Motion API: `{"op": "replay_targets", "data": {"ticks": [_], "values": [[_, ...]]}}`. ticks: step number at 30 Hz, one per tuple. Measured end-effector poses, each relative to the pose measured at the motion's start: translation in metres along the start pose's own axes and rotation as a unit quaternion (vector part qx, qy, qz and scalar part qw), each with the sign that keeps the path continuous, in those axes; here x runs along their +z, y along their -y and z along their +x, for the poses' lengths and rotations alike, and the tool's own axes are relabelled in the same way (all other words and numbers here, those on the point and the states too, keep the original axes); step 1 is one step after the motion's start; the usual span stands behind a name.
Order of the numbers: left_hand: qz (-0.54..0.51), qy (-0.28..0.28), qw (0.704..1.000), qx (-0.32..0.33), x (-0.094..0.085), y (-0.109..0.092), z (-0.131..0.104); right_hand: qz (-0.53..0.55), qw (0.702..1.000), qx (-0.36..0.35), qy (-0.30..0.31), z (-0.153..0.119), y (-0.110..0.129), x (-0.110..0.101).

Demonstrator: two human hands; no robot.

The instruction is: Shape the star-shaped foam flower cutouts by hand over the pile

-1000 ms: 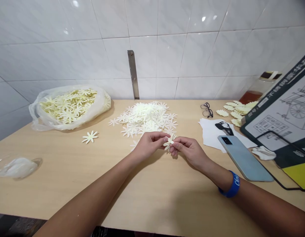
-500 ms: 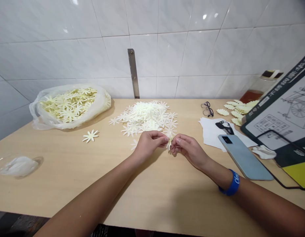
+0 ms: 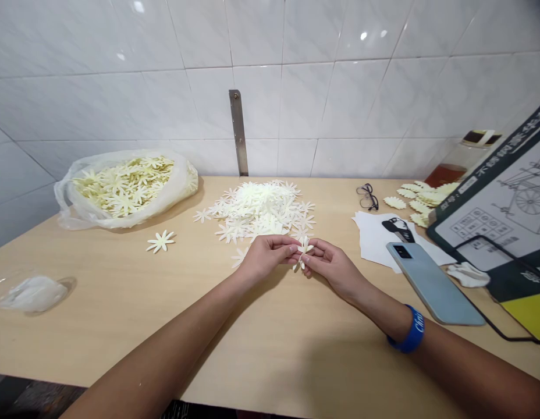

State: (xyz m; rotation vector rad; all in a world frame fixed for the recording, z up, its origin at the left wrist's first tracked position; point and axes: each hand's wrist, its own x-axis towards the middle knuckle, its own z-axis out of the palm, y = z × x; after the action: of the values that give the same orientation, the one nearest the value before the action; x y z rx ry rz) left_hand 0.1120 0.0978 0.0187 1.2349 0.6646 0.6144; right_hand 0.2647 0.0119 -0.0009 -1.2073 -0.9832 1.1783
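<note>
Between my two hands is a small cream flower cut-out (image 3: 304,249) with narrow petals, some bent upward and some hanging down. My left hand (image 3: 270,256) pinches it from the left between thumb and fingers. From the right, my right hand (image 3: 333,265) pinches its petals, fingertips nearly meeting the left ones. Just beyond the hands lies a heap of pale flower cut-outs (image 3: 261,206) on the table. One single flower cut-out (image 3: 160,241) rests apart, to the left. Farther left, an open plastic bag (image 3: 187,177) holds many more of the yellowish ones.
On the right lie a phone (image 3: 436,285), white paper (image 3: 370,233), eyeglasses (image 3: 367,196) and several scalloped cream pieces (image 3: 421,198). A printed box (image 3: 505,203) leans there, before a jar of brown liquid (image 3: 447,171). A clear bag of white material (image 3: 34,294) sits at the left edge.
My right hand has closed in on the flower, its fingers now pinching the petals. The flower's petals have spread out more visibly. The view has shifted slightly.
</note>
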Motion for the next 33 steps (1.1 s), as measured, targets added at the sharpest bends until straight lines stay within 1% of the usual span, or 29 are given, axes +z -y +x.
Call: {"op": "replay_targets", "data": {"ticks": [3,6,9,13,15,18,20,22,24,27,30,33], "values": [[-0.008,-0.013,1.0,-0.014,0.0,-0.002,0.0,-0.013,1.0,-0.021,0.015,0.0,0.002,0.0],[0.011,-0.026,0.999,-0.017,0.002,-0.003,-0.002,-0.029,0.999,-0.037,0.024,0.0,0.001,0.0],[0.036,-0.037,0.999,0.005,0.003,-0.004,-0.003,-0.025,0.999,-0.035,0.005,0.001,-0.001,-0.001],[0.059,-0.071,0.996,0.02,0.002,-0.003,-0.003,-0.017,0.999,-0.023,-0.027,0.002,-0.003,-0.003],[0.093,-0.081,0.992,0.039,0.002,-0.001,-0.005,-0.019,0.999,-0.023,-0.025,0.002,-0.005,-0.003],[0.164,-0.084,0.98,0.069,0.003,0.003,-0.008,-0.032,0.999,-0.027,-0.006,0.002,-0.007,-0.002],[0.2,-0.078,0.974,0.069,0.005,0.005,-0.01,-0.039,0.999,-0.022,0.005,0.001,-0.008,-0.002],[0.216,-0.07,0.972,0.063,0.006,0.007,-0.011,-0.037,0.999,-0.009,0.0,0.0,-0.009,-0.001],[0.207,-0.049,0.975,0.061,0.006,0.008,-0.01,-0.035,0.999,-0.009,-0.005,0.0,-0.009,-0.001],[0.167,-0.02,0.984,0.061,0.005,0.007,-0.006,-0.027,0.999,-0.022,0.003,0.001,-0.008,-0.002],[0.121,-0.019,0.991,0.06,0.005,0.004,-0.003,0.001,1.0,-0.018,-0.006,0.003,-0.008,-0.003],[0.072,-0.019,0.996,0.044,0.006,0.003,-0.002,0.003,1.0,-0.025,-0.003,0.004,-0.009,-0.006]]}}
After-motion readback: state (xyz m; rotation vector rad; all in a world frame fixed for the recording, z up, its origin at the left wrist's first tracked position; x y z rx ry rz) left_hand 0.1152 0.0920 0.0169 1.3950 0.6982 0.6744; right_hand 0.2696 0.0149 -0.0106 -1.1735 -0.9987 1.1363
